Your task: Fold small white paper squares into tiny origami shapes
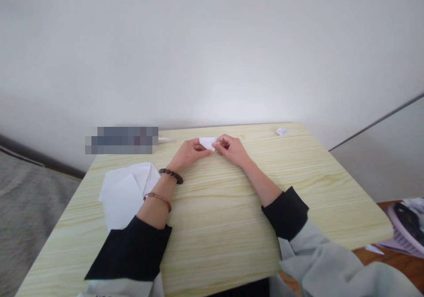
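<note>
A small folded white paper (208, 142) lies between both hands near the far edge of the pale wooden table (218, 208). My left hand (190, 152), with a bead bracelet and a thin cord on the wrist, pinches the paper's left side. My right hand (231, 149) has its fingers curled and pressed on the paper's right end. Both forearms stretch forward over the tabletop.
A loose stack of white paper sheets (127, 191) lies on the table's left side. A small folded paper piece (282, 131) sits at the far right corner. A white wall rises behind. A purple basket (406, 233) stands on the floor at the right.
</note>
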A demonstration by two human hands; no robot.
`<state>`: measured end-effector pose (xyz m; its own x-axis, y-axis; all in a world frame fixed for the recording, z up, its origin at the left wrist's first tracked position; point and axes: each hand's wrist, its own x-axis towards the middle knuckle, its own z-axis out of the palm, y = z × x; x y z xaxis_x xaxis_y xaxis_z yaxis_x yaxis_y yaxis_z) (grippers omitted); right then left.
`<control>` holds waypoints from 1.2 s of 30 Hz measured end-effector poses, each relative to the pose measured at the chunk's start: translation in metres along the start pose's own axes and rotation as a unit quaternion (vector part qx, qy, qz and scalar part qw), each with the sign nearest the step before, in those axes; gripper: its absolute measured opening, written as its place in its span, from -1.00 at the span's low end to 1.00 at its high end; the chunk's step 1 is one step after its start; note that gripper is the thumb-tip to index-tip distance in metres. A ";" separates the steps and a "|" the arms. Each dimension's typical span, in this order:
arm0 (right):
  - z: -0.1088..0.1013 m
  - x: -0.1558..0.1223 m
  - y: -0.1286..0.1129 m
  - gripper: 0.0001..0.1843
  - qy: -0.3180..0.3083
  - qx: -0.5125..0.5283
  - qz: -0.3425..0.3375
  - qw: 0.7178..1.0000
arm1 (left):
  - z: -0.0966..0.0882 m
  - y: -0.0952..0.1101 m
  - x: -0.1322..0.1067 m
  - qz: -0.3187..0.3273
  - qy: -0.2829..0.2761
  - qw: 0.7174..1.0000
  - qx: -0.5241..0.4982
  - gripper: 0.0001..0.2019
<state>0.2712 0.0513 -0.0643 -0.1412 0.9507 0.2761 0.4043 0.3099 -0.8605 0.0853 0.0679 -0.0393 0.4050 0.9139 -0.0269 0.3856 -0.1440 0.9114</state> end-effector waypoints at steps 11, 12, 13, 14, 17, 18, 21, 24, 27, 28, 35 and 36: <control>0.000 0.000 -0.002 -0.71 0.005 -0.028 -0.023 0.999 | 0.002 -0.002 0.003 0.010 0.006 0.999 0.031 -0.66; 0.000 -0.001 -0.002 -0.72 0.005 -0.030 -0.024 0.999 | 0.003 -0.002 0.003 0.010 0.009 0.999 0.037 -0.68; 0.000 -0.001 -0.002 -0.72 0.005 -0.031 -0.026 0.999 | 0.003 -0.002 0.003 0.010 0.012 0.999 0.044 -0.69; 0.000 -0.001 -0.002 -0.72 0.006 -0.032 -0.028 0.999 | 0.002 -0.002 0.003 0.009 0.013 0.999 0.050 -0.70; -0.001 -0.001 -0.002 -0.73 0.005 -0.033 -0.033 0.999 | 0.002 -0.001 0.003 0.003 0.007 0.998 0.059 -0.72; -0.001 -0.002 -0.002 -0.74 0.004 -0.033 -0.036 0.999 | 0.002 -0.001 0.003 -0.002 0.006 0.998 0.060 -0.72; -0.001 -0.002 -0.003 -0.74 0.003 -0.038 -0.039 0.999 | 0.001 -0.003 0.003 -0.002 -0.009 1.000 0.029 -0.69; -0.001 -0.002 -0.003 -0.76 0.006 -0.048 -0.038 0.998 | 0.003 -0.004 0.003 0.010 -0.038 0.999 -0.018 -0.60; -0.001 -0.001 -0.004 -0.76 0.005 -0.062 -0.035 0.997 | 0.004 -0.007 0.004 0.004 -0.033 0.999 -0.013 -0.55; -0.001 -0.001 -0.004 -0.76 0.005 -0.067 -0.034 0.997 | 0.004 -0.007 0.004 0.003 -0.029 1.000 -0.008 -0.54; -0.001 -0.001 -0.005 -0.73 0.009 -0.072 -0.051 0.996 | 0.003 -0.005 0.004 0.003 -0.023 1.000 -0.005 -0.57; -0.001 -0.001 -0.005 -0.73 0.008 -0.074 -0.054 0.996 | 0.003 -0.005 0.003 0.002 -0.023 1.000 -0.006 -0.58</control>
<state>0.2698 0.0484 -0.0597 -0.1778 0.9111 0.3718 0.5158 0.4080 -0.7533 0.0875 0.0705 -0.0448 0.4450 0.8945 -0.0424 0.3743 -0.1427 0.9163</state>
